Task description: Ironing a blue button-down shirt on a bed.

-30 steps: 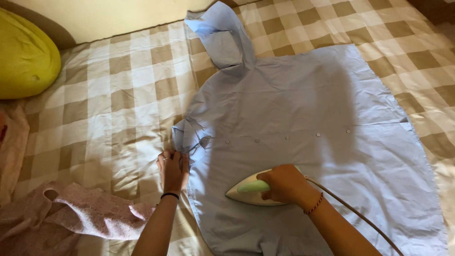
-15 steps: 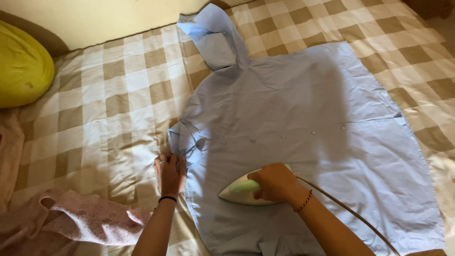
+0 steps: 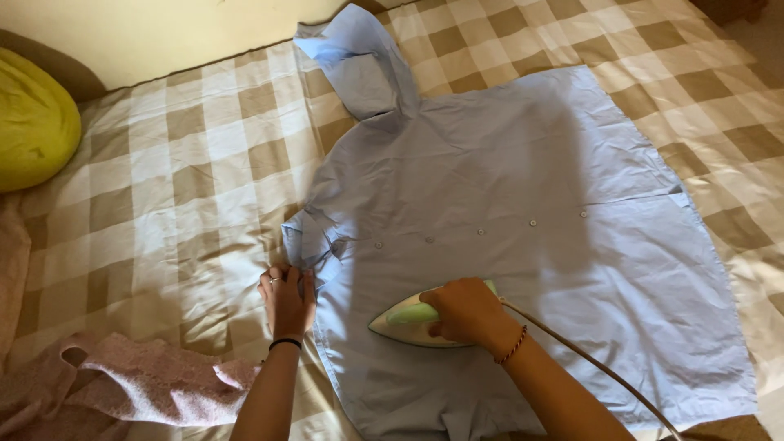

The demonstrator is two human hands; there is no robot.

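A light blue shirt (image 3: pixel 523 188) lies spread flat on a beige and white checked bedsheet (image 3: pixel 188 188), buttons in a row across its middle and one sleeve pointing to the far wall. My right hand (image 3: pixel 463 310) grips the pale green handle of a white iron (image 3: pixel 400 321) that rests on the shirt's near part, its tip pointing left. My left hand (image 3: pixel 287 296) presses down on the shirt's edge near the collar, fingers pinching the fabric. A black band is on that wrist.
The iron's cord (image 3: pixel 596 367) trails from the iron to the lower right. A pink textured cloth (image 3: pixel 139 384) lies crumpled at the lower left. A yellow-green cushion (image 3: pixel 33 122) sits at the far left by the wall.
The iron and my right hand have slid a little to the left over the shirt, towards my left hand. My left hand has kept its hold on the shirt's edge.
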